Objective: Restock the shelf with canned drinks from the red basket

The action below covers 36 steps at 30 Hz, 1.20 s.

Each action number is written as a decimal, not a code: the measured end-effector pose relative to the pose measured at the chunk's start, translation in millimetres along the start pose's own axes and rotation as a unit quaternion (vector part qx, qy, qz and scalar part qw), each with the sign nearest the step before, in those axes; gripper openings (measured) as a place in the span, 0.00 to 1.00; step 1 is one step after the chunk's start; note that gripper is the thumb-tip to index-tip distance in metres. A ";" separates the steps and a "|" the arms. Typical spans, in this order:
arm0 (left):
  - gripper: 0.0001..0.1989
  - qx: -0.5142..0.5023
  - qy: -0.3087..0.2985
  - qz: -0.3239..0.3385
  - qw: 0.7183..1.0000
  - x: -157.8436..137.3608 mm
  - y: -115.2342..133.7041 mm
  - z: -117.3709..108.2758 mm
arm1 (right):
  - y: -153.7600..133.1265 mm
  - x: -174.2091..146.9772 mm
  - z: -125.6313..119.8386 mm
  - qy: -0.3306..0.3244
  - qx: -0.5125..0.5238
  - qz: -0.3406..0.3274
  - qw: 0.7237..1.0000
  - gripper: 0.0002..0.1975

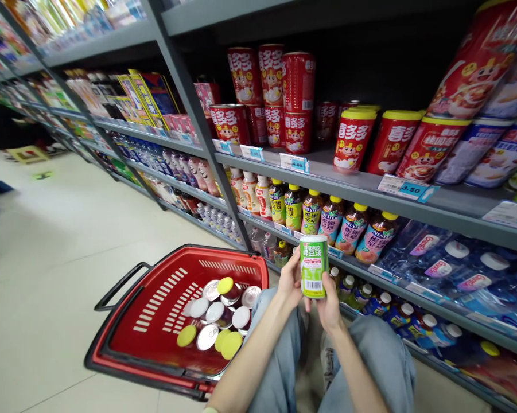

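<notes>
Between my two hands, above my knees, is a green can with a white lid [314,267], upright, its barcode side toward me. My left hand [290,282] wraps its left side, and my right hand [328,301] grips the lower right edge. To the left on the floor stands a red shopping basket [155,287] with a black handle. Several cans with silver, white and yellow tops [215,312] lie inside it. In front of me, red cans with yellow lids [355,137] line a shelf, some other red cans [299,83] stacked two high.
Grey shelving [224,189] runs along the aisle with price tags [404,186] on its edges. Nestea bottles [312,209] and packs of water bottles [451,264] fill the lower shelf. A tilted red can [482,69] rests on others at upper right. Pale tiled floor [69,241] lies left.
</notes>
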<state>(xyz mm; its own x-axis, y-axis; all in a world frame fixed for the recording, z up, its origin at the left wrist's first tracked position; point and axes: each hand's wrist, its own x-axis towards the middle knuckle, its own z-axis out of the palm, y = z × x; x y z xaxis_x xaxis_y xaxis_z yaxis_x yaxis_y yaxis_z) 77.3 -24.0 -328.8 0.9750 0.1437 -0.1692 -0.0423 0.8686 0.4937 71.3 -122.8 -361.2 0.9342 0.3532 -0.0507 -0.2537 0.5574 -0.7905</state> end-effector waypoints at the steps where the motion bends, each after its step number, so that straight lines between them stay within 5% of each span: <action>1: 0.24 -0.009 0.007 -0.006 1.000 0.4 -0.1 -1.4 | -0.2 -0.2 0.4 0.004 0.000 0.003 1.000 0.27; 11: 0.23 0.001 0.019 -0.011 1.000 4.2 -7.0 -7.6 | -0.6 5.0 -3.1 0.018 -0.035 -0.011 0.999 0.25; 16: 0.31 0.037 0.024 0.062 0.997 3.4 -7.0 -5.4 | 1.1 9.3 -11.6 0.033 -0.121 -0.051 0.991 0.24; 22: 0.32 0.028 0.004 0.071 0.997 1.4 -9.5 0.3 | -4.5 5.8 -4.1 0.085 -0.125 -0.103 0.983 0.29; 26: 0.29 0.013 0.022 0.060 0.998 -3.5 -1.9 2.4 | -15.0 -0.5 0.8 0.071 -0.039 0.005 0.997 0.28; 30: 0.27 0.000 0.038 0.060 0.998 -7.0 4.0 6.8 | -22.4 -0.9 -0.1 -0.030 0.113 0.159 0.980 0.33; 36: 0.31 0.036 0.028 0.060 0.997 -11.8 0.2 16.0 | -21.2 5.9 -5.2 -0.179 0.232 0.206 0.934 0.30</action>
<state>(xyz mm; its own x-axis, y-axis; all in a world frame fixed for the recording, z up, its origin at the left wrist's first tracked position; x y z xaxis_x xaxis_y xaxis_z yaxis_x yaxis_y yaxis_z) 69.2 -33.1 -313.1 0.9505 0.2714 -0.1515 -0.1393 0.8076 0.5731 83.6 -136.5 -347.9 0.6105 0.7917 -0.0201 -0.7324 0.5548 -0.3947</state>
